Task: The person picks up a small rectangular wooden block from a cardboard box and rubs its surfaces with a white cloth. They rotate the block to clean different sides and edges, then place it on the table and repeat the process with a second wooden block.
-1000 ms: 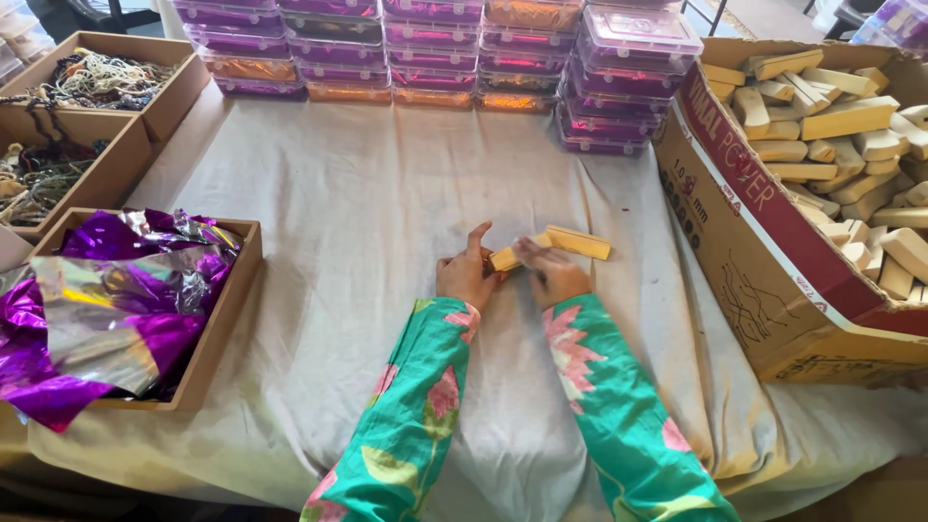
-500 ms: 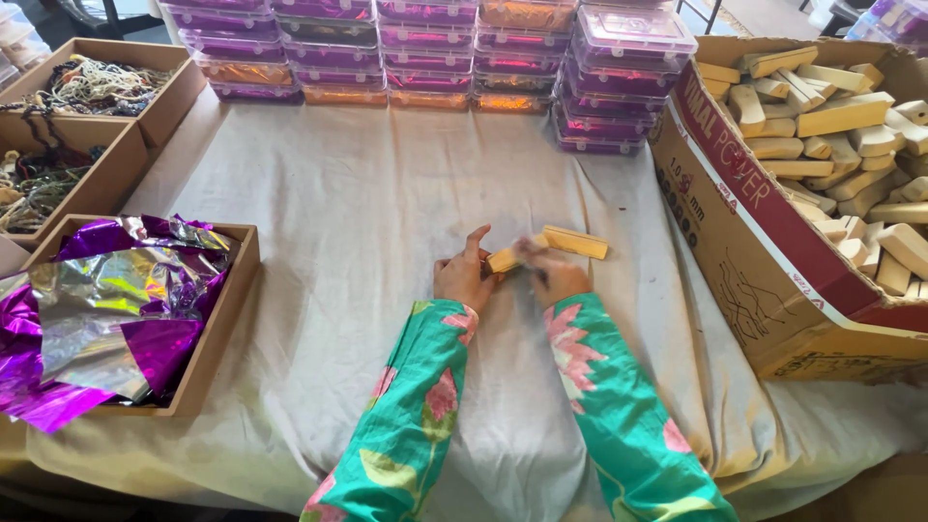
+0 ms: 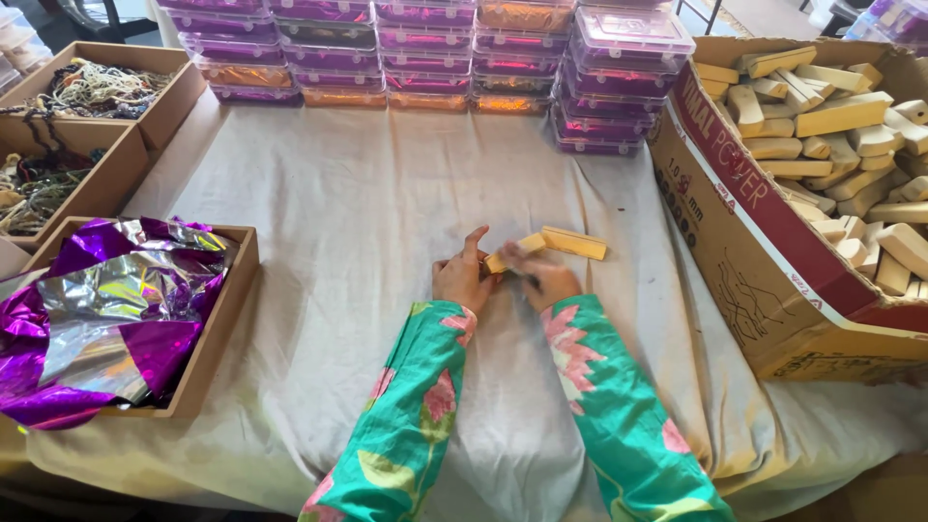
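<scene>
Here I have my left hand [image 3: 462,278] and right hand [image 3: 543,280] pinched together on a small tan wooden block [image 3: 516,249], and just beyond that grip lies a longer block [image 3: 574,243] which I might nudge.

Looks like a small craft workshop or packing room, w/ one big work table under a pale cloth [image 3: 358,222]. Far side: lots of see-through plastic boxes [image 3: 425,48] stacked in rows, w/ pink, purple & orange stuff inside. Right: a big cardboard box [image 3: 764,251] full of little yellow-tan wood blocks [image 3: 841,116], same kind many times over. Left: flat brown trays, one w/ shiny purple & silver foil [image 3: 106,309], two more w/ tangled strings or beads [image 3: 87,87]. So many same parts, sorted into bins, shows things get made & packed by hand here.
</scene>
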